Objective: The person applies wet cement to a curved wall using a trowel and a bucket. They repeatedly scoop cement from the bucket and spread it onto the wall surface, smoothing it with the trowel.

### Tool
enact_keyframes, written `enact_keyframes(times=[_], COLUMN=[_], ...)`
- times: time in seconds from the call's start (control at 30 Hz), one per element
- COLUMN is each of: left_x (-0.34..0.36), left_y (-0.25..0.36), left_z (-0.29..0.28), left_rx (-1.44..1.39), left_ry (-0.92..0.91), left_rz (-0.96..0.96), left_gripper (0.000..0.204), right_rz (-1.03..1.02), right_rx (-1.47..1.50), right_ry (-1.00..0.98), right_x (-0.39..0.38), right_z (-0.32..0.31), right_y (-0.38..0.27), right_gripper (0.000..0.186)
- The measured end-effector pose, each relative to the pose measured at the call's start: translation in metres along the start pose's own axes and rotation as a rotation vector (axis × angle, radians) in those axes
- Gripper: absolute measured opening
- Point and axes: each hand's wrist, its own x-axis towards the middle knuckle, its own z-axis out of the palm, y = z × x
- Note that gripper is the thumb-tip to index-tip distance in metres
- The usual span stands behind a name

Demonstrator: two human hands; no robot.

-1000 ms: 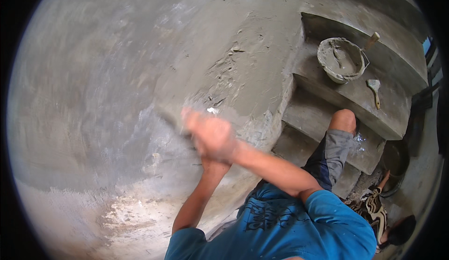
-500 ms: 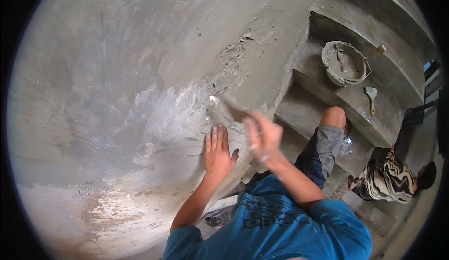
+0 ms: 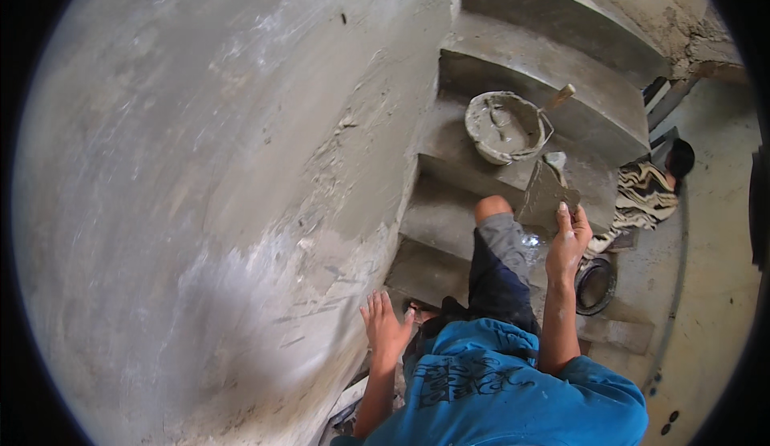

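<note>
My right hand [image 3: 568, 245] grips a flat, mortar-smeared scraper [image 3: 547, 199] by its near edge, fingers and thumb pinched on it. It is held over the steps, to the right of my knee and away from the wall. My left hand [image 3: 387, 324] has its fingers spread beside the grey wall [image 3: 184, 165]; I cannot tell whether it touches. Rough, wet mortar [image 3: 341, 137] streaks the wall along its stair side. On a step beyond the scraper stands a bucket [image 3: 491, 152] of grey mortar, with a wooden-handled tool [image 3: 561, 97] leaning out. A brush [image 3: 555, 160] lies partly hidden behind the scraper.
Concrete steps [image 3: 545, 57] climb away along the wall. A person in a black-and-cream patterned shirt [image 3: 648, 196] is lower down at the right. Near them lies a round black ring-shaped thing [image 3: 595, 287]. My bent knee [image 3: 492, 208] is between the wall and my right arm.
My right hand has left the wall with the scraper and swung right over the steps. My left hand has dropped lower and nearer my body. The view has turned toward the stairs.
</note>
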Motion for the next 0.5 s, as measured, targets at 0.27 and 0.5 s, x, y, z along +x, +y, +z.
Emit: enact_keyframes(times=[0.27,0.5], left_x=[0.057,0.092], left_y=[0.052,0.059], left_z=[-0.001,-0.014], left_rx=[-0.116,0.045], left_ry=[0.137,0.715], left_rz=[-0.071,-0.172], left_gripper=[0.089,0.081], right_rz=[-0.07,-0.322], right_rx=[-0.069,-0.196], right_ry=[-0.044,-0.146], right_x=[0.097,0.245], right_z=[0.034,0.129], right_y=[0.028,0.06], right_gripper=[0.018,0.025])
